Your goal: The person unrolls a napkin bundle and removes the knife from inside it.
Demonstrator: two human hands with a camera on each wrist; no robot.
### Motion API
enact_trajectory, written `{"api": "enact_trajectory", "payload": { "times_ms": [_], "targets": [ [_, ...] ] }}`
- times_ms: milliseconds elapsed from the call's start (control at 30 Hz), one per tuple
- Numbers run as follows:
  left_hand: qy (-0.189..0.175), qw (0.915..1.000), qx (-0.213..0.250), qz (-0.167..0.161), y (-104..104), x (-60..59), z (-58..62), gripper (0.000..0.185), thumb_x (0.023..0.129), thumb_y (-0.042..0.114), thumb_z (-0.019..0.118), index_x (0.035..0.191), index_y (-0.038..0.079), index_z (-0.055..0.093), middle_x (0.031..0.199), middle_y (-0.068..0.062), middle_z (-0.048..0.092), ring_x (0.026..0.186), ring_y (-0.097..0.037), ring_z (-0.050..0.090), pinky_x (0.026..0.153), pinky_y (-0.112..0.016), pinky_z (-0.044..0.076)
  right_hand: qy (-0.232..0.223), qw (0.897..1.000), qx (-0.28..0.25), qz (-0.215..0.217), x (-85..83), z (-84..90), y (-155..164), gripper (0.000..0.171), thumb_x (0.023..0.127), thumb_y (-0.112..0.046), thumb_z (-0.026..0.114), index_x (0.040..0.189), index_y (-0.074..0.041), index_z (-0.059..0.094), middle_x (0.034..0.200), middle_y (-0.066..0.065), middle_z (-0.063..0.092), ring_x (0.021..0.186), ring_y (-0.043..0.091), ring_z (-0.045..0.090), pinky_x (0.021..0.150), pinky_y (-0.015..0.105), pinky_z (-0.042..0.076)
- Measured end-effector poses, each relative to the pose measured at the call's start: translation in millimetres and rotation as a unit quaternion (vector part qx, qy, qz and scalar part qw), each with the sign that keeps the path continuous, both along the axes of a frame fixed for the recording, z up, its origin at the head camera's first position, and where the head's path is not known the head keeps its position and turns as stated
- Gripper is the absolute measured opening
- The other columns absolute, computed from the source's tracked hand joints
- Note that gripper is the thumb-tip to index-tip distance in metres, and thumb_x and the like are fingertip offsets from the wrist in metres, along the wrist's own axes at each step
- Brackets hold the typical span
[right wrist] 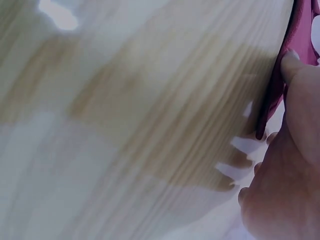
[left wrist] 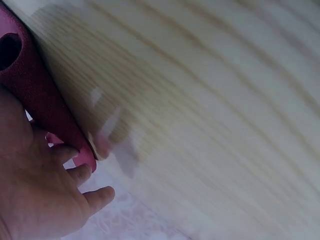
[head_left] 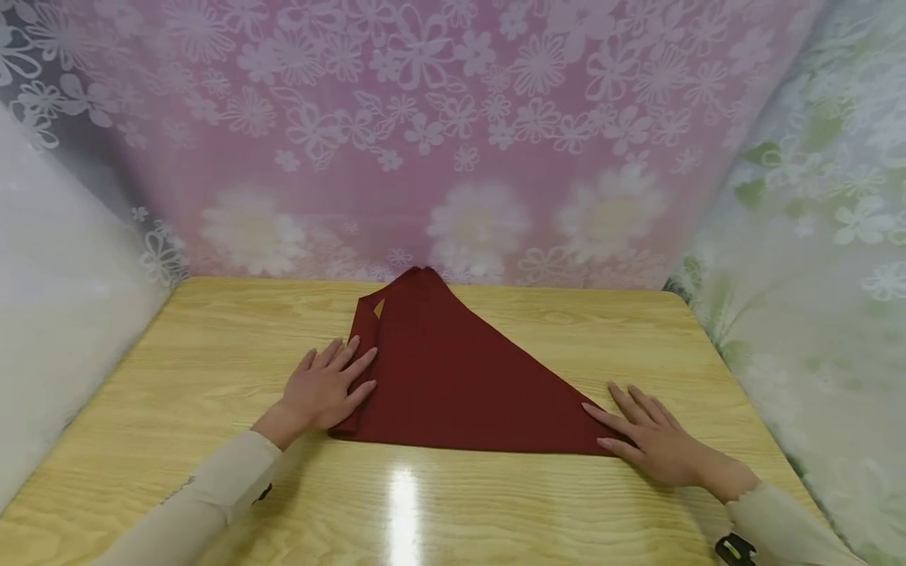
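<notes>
A dark red piece of folded cloth (head_left: 460, 385) lies on the table, with a straight near edge and a long slanting right edge that narrows to a corner. Its left side is folded over, and a small gap shows wood near the top of that fold. My left hand (head_left: 322, 393) rests on the folded left side, fingers spread and straight. On the right corner lies my right hand (head_left: 658, 440), its thumb and forefinger on the cloth and the other fingers extended past the slanted edge. In the left wrist view the fold (left wrist: 45, 95) looks like a rolled tube beside the palm.
The wood-grain table (head_left: 212, 338) spreads around the cloth. A pink flowered curtain (head_left: 354, 196) hangs along its back edge, and pale flowered sheets stand at the left (head_left: 57, 275) and right (head_left: 814, 314). The cloth's top reaches the back edge.
</notes>
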State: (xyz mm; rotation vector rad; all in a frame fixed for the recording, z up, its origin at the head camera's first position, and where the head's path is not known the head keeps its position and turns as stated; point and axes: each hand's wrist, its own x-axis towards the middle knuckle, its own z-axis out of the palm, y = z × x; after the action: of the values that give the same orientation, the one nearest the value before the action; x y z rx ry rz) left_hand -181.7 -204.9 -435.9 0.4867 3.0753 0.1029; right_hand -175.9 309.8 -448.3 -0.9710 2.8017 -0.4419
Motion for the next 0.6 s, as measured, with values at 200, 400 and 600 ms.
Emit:
{"api": "enact_trajectory", "payload": {
  "times_ms": [200, 400, 600],
  "targets": [
    [-0.012, 0.9999, 0.002, -0.001, 17, -3.2, 0.5, 0.057, 0.101, 0.049, 0.037, 0.151, 0.022, 0.032, 0.155, -0.011, 0.023, 0.141, -0.034, 0.020, 0.109, -0.058, 0.020, 0.000, 1.000, -0.014, -0.018, -3.0, 0.0, 19, 0.051, 0.099, -0.030, 0.052, 0.148, -0.032, 0.038, 0.154, 0.026, 0.014, 0.134, 0.058, 0.010, 0.098, 0.073, 0.008],
    [-0.027, 0.9995, -0.014, 0.012, 24, -2.4, 5.0, 0.058, 0.101, 0.047, 0.039, 0.151, 0.021, 0.032, 0.156, -0.012, 0.022, 0.141, -0.034, 0.021, 0.108, -0.058, 0.021, -0.004, 1.000, -0.021, 0.000, -7.9, 5.1, 21, 0.052, 0.098, -0.027, 0.055, 0.148, -0.029, 0.039, 0.150, 0.032, 0.018, 0.130, 0.062, 0.014, 0.092, 0.075, 0.017],
    [-0.030, 0.9992, -0.025, 0.007, 27, -3.1, 4.9, 0.058, 0.101, 0.047, 0.038, 0.151, 0.020, 0.032, 0.155, -0.012, 0.023, 0.140, -0.034, 0.022, 0.108, -0.058, 0.022, -0.044, 0.997, -0.063, -0.028, -9.0, 10.6, 22, 0.045, 0.098, -0.028, 0.055, 0.142, -0.020, 0.049, 0.150, 0.027, 0.024, 0.132, 0.057, 0.016, 0.095, 0.071, 0.019]
  ]
}}
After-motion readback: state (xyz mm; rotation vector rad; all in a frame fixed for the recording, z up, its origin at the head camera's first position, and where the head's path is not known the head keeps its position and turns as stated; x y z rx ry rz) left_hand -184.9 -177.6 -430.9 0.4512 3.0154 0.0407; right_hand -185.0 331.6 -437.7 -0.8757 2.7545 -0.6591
